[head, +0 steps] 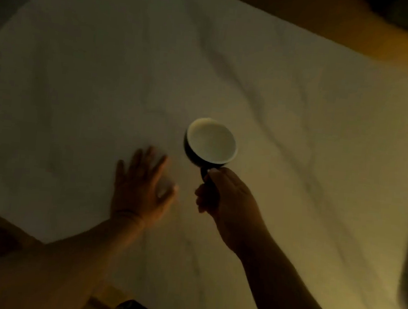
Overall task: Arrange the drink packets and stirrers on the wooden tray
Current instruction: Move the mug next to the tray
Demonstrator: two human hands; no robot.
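- Head view: right hand [228, 201] grips a dark cup [210, 143] by its handle above the white bed sheet [107, 58]; rigid, breakable, handle hold looks sound.
- Left hand [140, 185] lies open, flat on the sheet.
- Packets, stirrers, wooden tray: not in view.

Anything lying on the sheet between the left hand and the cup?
Nothing: in the head view only bare white sheet shows between the flat left hand and the cup, which the right hand holds by its handle.
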